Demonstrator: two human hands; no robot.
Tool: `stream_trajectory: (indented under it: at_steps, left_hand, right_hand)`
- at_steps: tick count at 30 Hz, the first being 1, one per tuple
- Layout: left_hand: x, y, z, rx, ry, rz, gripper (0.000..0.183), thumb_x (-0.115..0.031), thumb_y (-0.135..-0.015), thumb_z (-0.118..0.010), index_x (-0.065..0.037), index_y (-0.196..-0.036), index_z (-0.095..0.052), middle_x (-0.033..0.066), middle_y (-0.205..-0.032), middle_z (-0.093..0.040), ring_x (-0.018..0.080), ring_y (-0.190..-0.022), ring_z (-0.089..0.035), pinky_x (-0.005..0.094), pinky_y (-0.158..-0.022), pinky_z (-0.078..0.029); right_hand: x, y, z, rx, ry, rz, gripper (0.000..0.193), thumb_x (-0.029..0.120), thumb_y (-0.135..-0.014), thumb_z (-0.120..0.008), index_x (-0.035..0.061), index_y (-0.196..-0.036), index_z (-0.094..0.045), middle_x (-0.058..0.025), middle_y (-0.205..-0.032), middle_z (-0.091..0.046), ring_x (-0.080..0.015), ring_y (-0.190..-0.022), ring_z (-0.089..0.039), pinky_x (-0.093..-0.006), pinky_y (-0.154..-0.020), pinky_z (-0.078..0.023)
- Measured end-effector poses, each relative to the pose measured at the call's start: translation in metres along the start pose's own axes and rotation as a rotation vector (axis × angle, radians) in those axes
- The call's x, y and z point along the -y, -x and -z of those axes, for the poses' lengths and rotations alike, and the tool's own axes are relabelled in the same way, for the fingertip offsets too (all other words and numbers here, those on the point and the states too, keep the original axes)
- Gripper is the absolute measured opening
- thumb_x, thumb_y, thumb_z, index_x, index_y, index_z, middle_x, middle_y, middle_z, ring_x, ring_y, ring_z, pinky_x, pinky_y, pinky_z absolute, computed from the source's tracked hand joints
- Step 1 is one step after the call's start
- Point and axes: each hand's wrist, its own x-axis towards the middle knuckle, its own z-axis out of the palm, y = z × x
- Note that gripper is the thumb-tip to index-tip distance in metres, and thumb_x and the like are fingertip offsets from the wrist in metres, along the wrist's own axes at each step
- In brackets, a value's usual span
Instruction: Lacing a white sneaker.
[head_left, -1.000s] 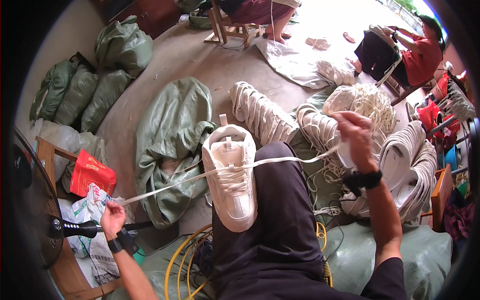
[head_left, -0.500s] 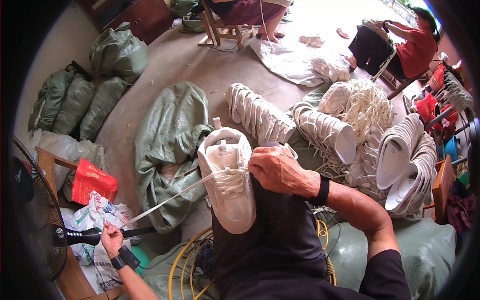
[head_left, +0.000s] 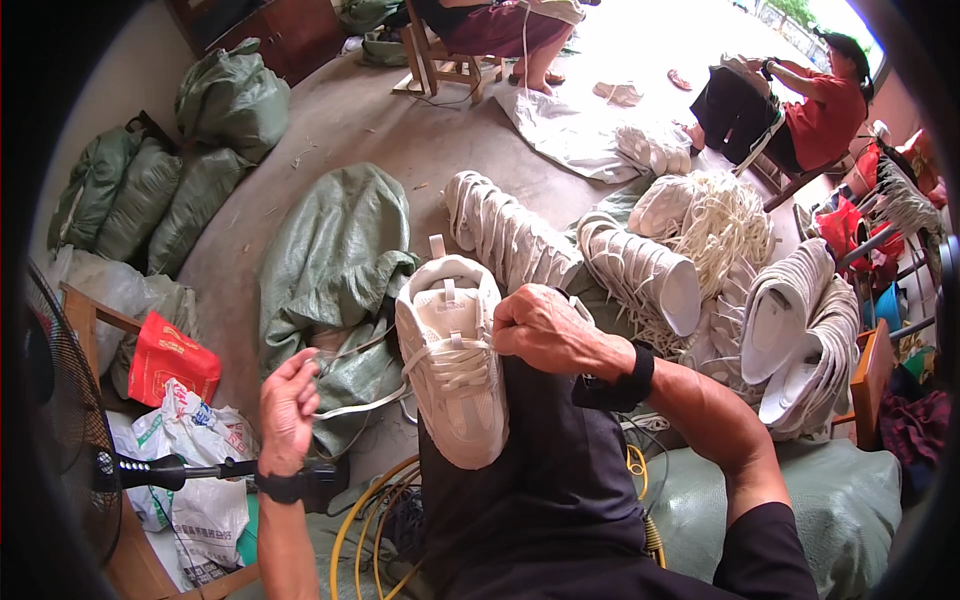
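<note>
A cream sneaker (head_left: 455,350) rests on my dark-trousered leg, toe toward me, with its laces crossed over the tongue. My right hand (head_left: 545,330) is closed at the sneaker's right side, gripping the lace by the upper eyelets. From the sneaker's left side a flat pale shoelace (head_left: 365,407) curves slackly to my left hand (head_left: 288,408). That hand's fingers are curled, and the lace meets it at their lower side. Its end is hidden.
Nested rows of pale shoes (head_left: 515,235) lie beyond my knee, beside a heap of laces (head_left: 725,215). A green woven sack (head_left: 335,260) lies left of the sneaker. A fan (head_left: 75,430) stands at far left. Two people sit farther off, one in a red top (head_left: 825,115).
My left hand has moved right and up, closer to the sneaker. The lace, taut before, now hangs slack in a curve. My right hand stays almost in place.
</note>
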Motion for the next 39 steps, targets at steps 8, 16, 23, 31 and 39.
stream_trajectory:
  at_steps: [8, 16, 23, 31, 39]
  left_hand:
    - [0.01, 0.018, -0.106, 0.097, -0.426, -0.104, 0.017, -0.014, -0.1, -0.062, 0.002, -0.105, -0.066, 0.0041, -0.078, -0.069, -0.0005, -0.049, -0.037, 0.0172, -0.043, -0.027]
    - [0.017, 0.019, -0.124, 0.254, -0.654, -0.221, 0.015, -0.011, -0.098, -0.061, 0.001, -0.09, -0.065, 0.0001, -0.07, -0.064, 0.0047, -0.063, -0.055, 0.0227, -0.06, -0.042]
    - [0.017, 0.006, -0.118, 0.31, -0.785, -0.202, 0.018, -0.016, -0.094, -0.063, 0.001, -0.091, -0.067, 0.0035, -0.068, -0.064, 0.01, -0.062, -0.057, 0.0285, -0.059, -0.045]
    - [0.009, 0.003, -0.131, 0.315, -1.352, -0.706, 0.022, -0.019, -0.084, -0.069, -0.004, -0.101, -0.064, 0.0159, -0.102, -0.067, 0.0334, -0.087, -0.067, 0.0434, -0.072, -0.052]
    - [-0.035, -0.021, -0.133, 0.731, -1.519, -1.134, 0.023, -0.016, -0.081, -0.073, -0.007, -0.1, -0.065, 0.0079, -0.109, -0.063, 0.0307, -0.114, -0.057, 0.0419, -0.099, -0.046]
  right_hand:
    - [-0.007, 0.003, -0.015, -0.14, 0.194, 0.255, 0.016, 0.015, -0.087, -0.064, 0.0008, -0.078, -0.062, -0.0163, -0.072, -0.061, -0.036, -0.071, -0.063, -0.0428, -0.065, -0.048]
    - [-0.008, 0.008, -0.014, -0.149, 0.118, 0.211, 0.016, 0.014, -0.086, -0.067, 0.0007, -0.078, -0.064, -0.0145, -0.073, -0.064, -0.0336, -0.07, -0.064, -0.042, -0.064, -0.048]
    - [-0.001, 0.012, -0.012, -0.156, 0.111, 0.108, 0.016, 0.013, -0.085, -0.063, -0.0006, -0.079, -0.066, -0.019, -0.078, -0.065, -0.0374, -0.075, -0.066, -0.0457, -0.069, -0.051]
    - [0.021, 0.01, -0.005, -0.143, 0.389, 0.265, 0.013, 0.01, -0.08, -0.071, 0.0017, -0.089, -0.066, -0.0146, -0.089, -0.065, -0.0331, -0.085, -0.066, -0.0445, -0.074, -0.049]
    - [0.01, -0.016, 0.023, -0.008, 0.409, 0.691, 0.025, 0.008, -0.072, -0.074, 0.006, -0.092, -0.059, -0.0093, -0.096, -0.052, -0.0289, -0.097, -0.053, -0.0418, -0.084, -0.041]
